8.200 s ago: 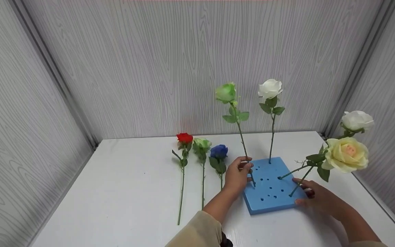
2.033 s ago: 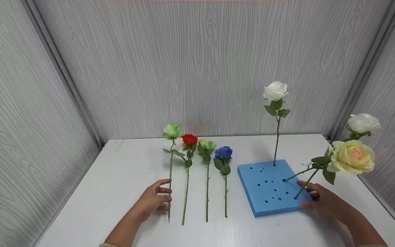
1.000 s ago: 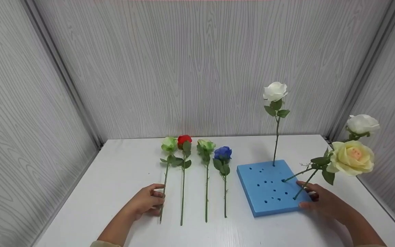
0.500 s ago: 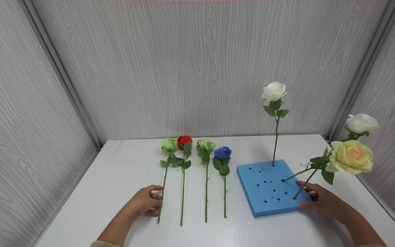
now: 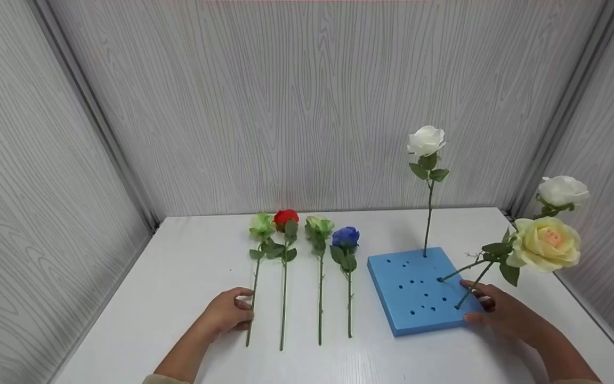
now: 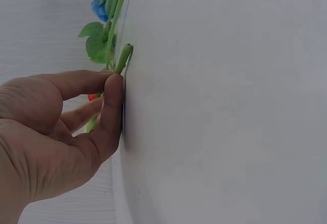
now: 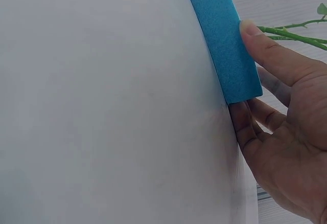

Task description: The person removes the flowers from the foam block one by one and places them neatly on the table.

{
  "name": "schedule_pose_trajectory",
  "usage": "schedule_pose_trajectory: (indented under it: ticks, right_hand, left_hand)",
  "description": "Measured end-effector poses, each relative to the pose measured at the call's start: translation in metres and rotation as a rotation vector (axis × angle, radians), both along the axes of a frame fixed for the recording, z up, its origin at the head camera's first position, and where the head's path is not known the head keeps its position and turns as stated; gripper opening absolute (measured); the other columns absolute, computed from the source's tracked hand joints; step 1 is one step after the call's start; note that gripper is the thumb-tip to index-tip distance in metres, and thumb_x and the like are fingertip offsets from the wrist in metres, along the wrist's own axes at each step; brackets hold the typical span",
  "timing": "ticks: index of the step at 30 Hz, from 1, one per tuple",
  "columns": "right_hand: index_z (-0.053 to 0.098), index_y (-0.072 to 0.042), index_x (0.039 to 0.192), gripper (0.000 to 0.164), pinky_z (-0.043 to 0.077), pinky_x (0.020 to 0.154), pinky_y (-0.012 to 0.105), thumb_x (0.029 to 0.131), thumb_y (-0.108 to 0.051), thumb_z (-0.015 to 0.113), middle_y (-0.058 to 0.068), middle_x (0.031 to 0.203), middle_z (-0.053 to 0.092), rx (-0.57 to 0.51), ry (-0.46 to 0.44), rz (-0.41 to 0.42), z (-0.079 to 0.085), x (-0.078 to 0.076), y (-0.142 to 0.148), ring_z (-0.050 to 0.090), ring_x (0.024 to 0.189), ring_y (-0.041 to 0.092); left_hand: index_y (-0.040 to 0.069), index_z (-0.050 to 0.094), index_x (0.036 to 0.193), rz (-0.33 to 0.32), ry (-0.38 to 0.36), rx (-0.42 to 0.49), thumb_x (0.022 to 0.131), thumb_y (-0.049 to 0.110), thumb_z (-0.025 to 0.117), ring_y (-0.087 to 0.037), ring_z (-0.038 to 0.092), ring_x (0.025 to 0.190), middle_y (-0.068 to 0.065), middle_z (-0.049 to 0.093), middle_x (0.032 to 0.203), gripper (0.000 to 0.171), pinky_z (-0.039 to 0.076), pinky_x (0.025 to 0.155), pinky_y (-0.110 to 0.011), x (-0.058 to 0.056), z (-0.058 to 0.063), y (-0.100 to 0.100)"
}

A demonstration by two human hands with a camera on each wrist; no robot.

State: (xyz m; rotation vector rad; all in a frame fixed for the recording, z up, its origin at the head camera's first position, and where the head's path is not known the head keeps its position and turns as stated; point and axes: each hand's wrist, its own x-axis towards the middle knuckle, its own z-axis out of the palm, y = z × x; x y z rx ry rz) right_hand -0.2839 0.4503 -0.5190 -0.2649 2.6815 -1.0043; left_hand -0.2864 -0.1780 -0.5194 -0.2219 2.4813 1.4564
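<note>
At the left of a row of artificial roses, my left hand [image 5: 227,311] pinches the lower stem of a pale green rose [image 5: 261,226]. This rose lies on the table, its leaves meeting those of the red rose [image 5: 286,219] beside it. In the left wrist view the stem's cut end [image 6: 124,55] pokes out past thumb and fingers. My right hand [image 5: 504,312] grips the right edge of a blue foam block [image 5: 440,320] dotted with holes. In the right wrist view, the thumb [image 7: 250,29] lies on the block's upper edge and fingers reach around its corner.
A second green rose [image 5: 320,226] and a blue rose [image 5: 346,238] lie between the red one and the block. Stuck in the block are an upright white rose [image 5: 426,142], plus a yellow rose [image 5: 547,244] and another white rose [image 5: 563,192], both leaning right. Panels [image 5: 307,106] enclose the table.
Earlier my left hand held the green rose upright at the block. It has since carried it left and lowered it beside the red rose. The right hand has stayed at the block's edge.
</note>
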Motion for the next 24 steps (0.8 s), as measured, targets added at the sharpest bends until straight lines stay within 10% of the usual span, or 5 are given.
schedule_pose_trajectory:
  ticks: [9, 24]
  right_hand:
    - [0.033, -0.008, 0.169, 0.088, 0.054, 0.094, 0.033, 0.101, -0.037, 0.078, 0.033, 0.151, 0.054, -0.050, 0.004, 0.008, 0.000, 0.003, 0.000, 0.062, 0.132, 0.043]
    - [0.033, -0.006, 0.169, 0.090, 0.056, 0.103, 0.047, 0.100, -0.040, 0.079, 0.034, 0.150, 0.055, -0.028, 0.000, 0.003, 0.000, 0.000, 0.000, 0.061, 0.133, 0.045]
  left_hand:
    - [-0.001, 0.055, 0.148, -0.002, 0.042, -0.044, 0.089, -0.005, 0.079, -0.023, 0.070, 0.093, -0.016, 0.065, 0.115, 0.064, 0.066, 0.077, -0.032, -0.001, 0.000, 0.000]
    - [0.001, 0.053, 0.141, 0.006, 0.066, -0.040, 0.094, 0.006, 0.079, -0.025, 0.069, 0.095, -0.022, 0.061, 0.128, 0.055, 0.061, 0.079, -0.036, -0.007, 0.017, 0.012]
